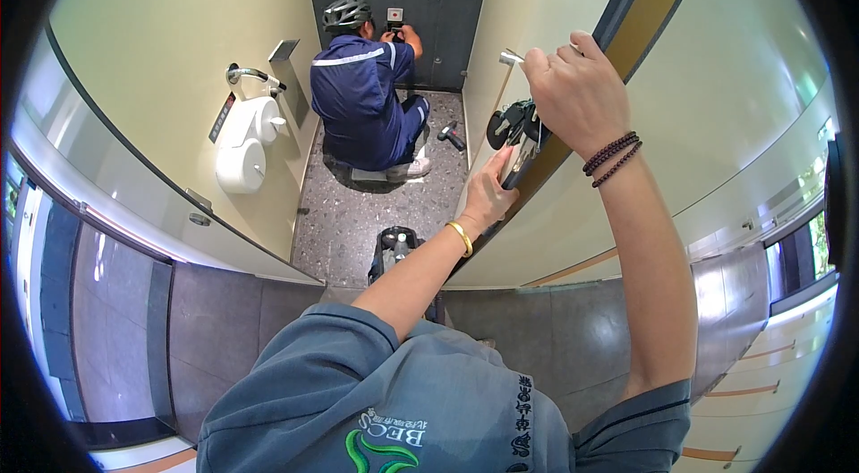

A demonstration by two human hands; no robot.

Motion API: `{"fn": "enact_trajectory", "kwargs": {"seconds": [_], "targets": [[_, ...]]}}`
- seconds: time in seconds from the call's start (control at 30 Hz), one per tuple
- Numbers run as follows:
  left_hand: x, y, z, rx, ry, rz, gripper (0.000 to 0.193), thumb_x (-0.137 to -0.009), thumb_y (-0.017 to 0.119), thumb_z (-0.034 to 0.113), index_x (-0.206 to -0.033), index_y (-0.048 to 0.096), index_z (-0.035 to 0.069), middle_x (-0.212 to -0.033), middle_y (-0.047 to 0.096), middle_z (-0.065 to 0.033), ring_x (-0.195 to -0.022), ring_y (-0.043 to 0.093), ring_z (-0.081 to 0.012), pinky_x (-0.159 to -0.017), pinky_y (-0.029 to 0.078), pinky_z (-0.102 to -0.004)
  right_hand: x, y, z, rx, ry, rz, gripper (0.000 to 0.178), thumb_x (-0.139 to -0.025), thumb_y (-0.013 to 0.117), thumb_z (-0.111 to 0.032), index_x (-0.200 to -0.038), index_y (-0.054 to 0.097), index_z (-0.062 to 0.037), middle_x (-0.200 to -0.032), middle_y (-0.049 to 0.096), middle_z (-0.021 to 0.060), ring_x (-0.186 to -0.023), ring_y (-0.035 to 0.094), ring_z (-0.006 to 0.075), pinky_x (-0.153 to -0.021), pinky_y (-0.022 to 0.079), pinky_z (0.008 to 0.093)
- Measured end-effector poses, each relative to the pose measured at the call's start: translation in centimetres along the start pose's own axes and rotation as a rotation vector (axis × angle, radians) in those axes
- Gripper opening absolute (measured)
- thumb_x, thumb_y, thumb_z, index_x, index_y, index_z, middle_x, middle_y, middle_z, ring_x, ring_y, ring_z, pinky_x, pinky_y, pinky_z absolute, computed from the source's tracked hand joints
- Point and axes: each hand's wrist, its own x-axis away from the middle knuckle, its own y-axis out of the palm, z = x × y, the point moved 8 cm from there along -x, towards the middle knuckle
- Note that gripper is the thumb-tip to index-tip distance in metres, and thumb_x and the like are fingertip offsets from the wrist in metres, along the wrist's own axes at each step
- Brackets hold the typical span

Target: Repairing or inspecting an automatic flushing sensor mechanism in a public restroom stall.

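Note:
My right hand (pixel 580 97), with dark beads at the wrist, is closed high on the edge of a pale stall door (pixel 658 21). Against its thumb side hangs a bunch of keys (pixel 517 126) with dark fobs; the fingers' inner side is hidden, but they appear to hold it. Lower down, my left hand (pixel 488 196), wearing a gold bangle, grips the door's edge between thumb and fingers, its fingertips just under the keys. A silver hook (pixel 511 57) shows on the door's inner face beside my right knuckles.
A person (pixel 362 106) in a helmet and navy coveralls crouches inside the stall, hands at a small fitting (pixel 395 17) on the dark back panel. A cordless drill (pixel 452 136) lies on the speckled floor. A black bag (pixel 394 251) stands at the entrance. White paper dispensers (pixel 243 160) are at left.

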Motion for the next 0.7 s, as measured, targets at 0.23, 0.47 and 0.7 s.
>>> {"fn": "enact_trajectory", "kwargs": {"seconds": [0.23,0.47,0.7], "targets": [[0.0,0.0,-0.2,0.026,0.003,0.015,0.069,-0.066,0.067,0.004,-0.132,0.05,0.005,-0.133,0.054,-0.0176,-0.121,0.054,-0.0329,-0.102,0.045,-0.0357,0.0,0.1,0.0,0.0,0.001,-0.013,0.017,-0.082,0.056,-0.011,-0.066,0.054,-0.0109,-0.056,0.06,0.0088,-0.059,0.063,0.0208,-0.088,0.044,0.0325],[0.2,-0.1,0.1,0.031,-0.009,0.024,0.069,-0.066,0.067,0.004,-0.133,0.05,0.005,-0.134,0.054,-0.0168,-0.121,0.055,-0.0316,-0.102,0.045,-0.0344,0.0,-0.1,0.1,-0.006,-0.001,-0.005,0.016,-0.08,0.057,-0.01,-0.065,0.053,-0.011,-0.056,0.06,0.0087,-0.06,0.063,0.0208,-0.087,0.045,0.0321],[0.6,-0.7,1.3,-0.001,-0.053,0.028,0.068,-0.066,0.067,0.003,-0.132,0.05,0.004,-0.131,0.056,-0.017,-0.119,0.056,-0.0321,-0.099,0.046,-0.0348,0.0,0.0,0.0,-0.007,-0.007,-0.008,0.016,-0.079,0.056,-0.007,-0.064,0.051,-0.0112,-0.056,0.059,0.0079,-0.059,0.062,0.0208,-0.087,0.045,0.032]]}}
